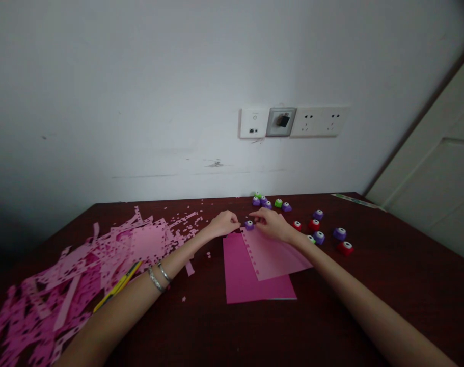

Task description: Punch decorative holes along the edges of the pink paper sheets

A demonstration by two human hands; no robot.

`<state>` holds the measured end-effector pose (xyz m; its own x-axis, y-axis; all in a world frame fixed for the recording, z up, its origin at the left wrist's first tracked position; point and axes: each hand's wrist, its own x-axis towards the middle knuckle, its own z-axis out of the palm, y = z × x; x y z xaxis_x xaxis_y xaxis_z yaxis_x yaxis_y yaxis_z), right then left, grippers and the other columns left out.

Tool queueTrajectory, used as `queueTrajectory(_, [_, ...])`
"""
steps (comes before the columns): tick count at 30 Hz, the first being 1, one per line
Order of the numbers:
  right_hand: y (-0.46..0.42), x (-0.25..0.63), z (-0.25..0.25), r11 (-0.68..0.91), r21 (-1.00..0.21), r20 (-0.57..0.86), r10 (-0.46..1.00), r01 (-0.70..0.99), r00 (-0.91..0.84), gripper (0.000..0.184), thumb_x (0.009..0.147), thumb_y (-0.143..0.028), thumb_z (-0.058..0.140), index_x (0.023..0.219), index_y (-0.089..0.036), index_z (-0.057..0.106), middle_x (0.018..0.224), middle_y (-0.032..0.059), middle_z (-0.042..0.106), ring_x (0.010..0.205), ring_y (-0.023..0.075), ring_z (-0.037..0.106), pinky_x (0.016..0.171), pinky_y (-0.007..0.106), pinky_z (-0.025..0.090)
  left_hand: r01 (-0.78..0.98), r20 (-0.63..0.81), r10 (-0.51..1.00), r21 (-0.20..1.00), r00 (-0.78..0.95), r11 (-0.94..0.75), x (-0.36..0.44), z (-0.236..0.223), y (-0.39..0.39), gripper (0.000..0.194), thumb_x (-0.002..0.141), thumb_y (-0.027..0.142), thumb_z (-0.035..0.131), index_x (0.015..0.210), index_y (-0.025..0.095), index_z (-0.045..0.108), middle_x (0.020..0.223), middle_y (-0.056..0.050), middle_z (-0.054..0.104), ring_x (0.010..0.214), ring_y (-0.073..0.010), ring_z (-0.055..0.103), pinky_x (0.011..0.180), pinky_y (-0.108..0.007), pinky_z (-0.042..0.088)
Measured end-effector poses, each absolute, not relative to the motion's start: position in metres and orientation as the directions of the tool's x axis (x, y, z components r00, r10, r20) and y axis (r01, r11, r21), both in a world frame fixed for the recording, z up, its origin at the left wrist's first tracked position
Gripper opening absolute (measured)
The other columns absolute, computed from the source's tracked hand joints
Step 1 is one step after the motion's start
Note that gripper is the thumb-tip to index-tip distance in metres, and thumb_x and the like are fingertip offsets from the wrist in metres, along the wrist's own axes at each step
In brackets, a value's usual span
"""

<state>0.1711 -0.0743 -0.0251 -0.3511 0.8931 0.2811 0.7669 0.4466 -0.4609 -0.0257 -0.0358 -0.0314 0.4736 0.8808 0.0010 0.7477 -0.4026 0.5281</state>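
Note:
A light pink sheet of paper (278, 257), notched with punched holes along its left edge, lies slanted over a stack of darker pink paper (241, 279). At its top left corner sits a small purple craft punch (249, 225) with a white button. My left hand (224, 224) is closed just left of this punch, fingers curled; whatever is in them is hidden. My right hand (270, 224) rests at the sheet's upper edge, right of the punch, its fingers bent onto the paper and the index finger pointing left.
Punched pink paper strips (79, 275) heap on the left, with a yellow cutter knife (117, 286) on them. Tiny pink cut-outs (188, 224) are scattered beside. Several more punches, including a red one (345, 247), stand behind and to the right. A ruler-like strip (356, 201) lies far right.

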Motion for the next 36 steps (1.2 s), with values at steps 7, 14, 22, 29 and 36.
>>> queueTrajectory(7, [-0.074,0.169,-0.027,0.427,-0.553,0.132,0.892,0.715,-0.431,0.03,0.068,-0.008,0.046,0.087,-0.011,0.069,0.068,0.0035,0.065,0.059,0.0138,0.053,0.054,0.024,0.036,0.735,-0.006,0.876,0.547,0.483,-0.401,-0.026,-0.031,-0.035,0.023,0.071,0.029,0.049,0.069,0.014,0.066,0.067,-0.004,0.065,0.061,-0.0137,0.058,0.052,-0.021,0.039])
queueTrajectory(14, [-0.077,0.169,-0.021,0.413,-0.549,0.144,0.903,0.727,-0.404,0.034,0.068,-0.007,0.043,0.089,-0.009,0.07,0.071,0.0059,0.067,0.06,0.0148,0.054,0.053,0.024,0.036,0.698,-0.01,0.864,0.594,0.504,-0.4,-0.027,-0.029,-0.034,0.022,0.071,0.028,0.05,0.069,0.014,0.066,0.062,-0.003,0.064,0.058,-0.0123,0.057,0.053,-0.021,0.04])
queueTrajectory(22, [-0.077,0.169,-0.023,0.406,-0.559,0.152,0.907,0.723,-0.392,0.034,0.068,-0.005,0.043,0.091,-0.01,0.068,0.074,0.0076,0.067,0.063,0.0148,0.057,0.056,0.023,0.04,0.675,-0.087,0.807,0.604,0.584,-0.423,-0.029,-0.022,-0.04,0.037,0.055,0.05,0.069,0.062,0.013,0.065,0.053,0.001,0.056,0.052,-0.0094,0.047,0.047,-0.02,0.032])
queueTrajectory(29, [-0.078,0.168,-0.023,0.411,-0.564,0.145,0.903,0.717,-0.403,0.033,0.068,-0.004,0.044,0.091,-0.011,0.066,0.073,0.0059,0.066,0.063,0.0138,0.056,0.056,0.023,0.039,0.741,-0.088,0.849,0.539,0.521,-0.4,-0.026,-0.025,-0.04,0.032,0.056,0.047,0.069,0.063,0.016,0.065,0.055,0.001,0.057,0.055,-0.0115,0.05,0.046,-0.02,0.03])
queueTrajectory(36, [-0.079,0.168,-0.023,0.405,-0.564,0.14,0.905,0.719,-0.401,0.033,0.067,-0.003,0.043,0.09,-0.012,0.066,0.071,0.0051,0.065,0.062,0.0134,0.055,0.056,0.023,0.038,0.754,-0.074,0.849,0.505,0.523,-0.42,-0.025,-0.027,-0.039,0.034,0.059,0.05,0.066,0.064,0.016,0.066,0.061,0.0,0.061,0.058,-0.0124,0.053,0.048,-0.02,0.033])
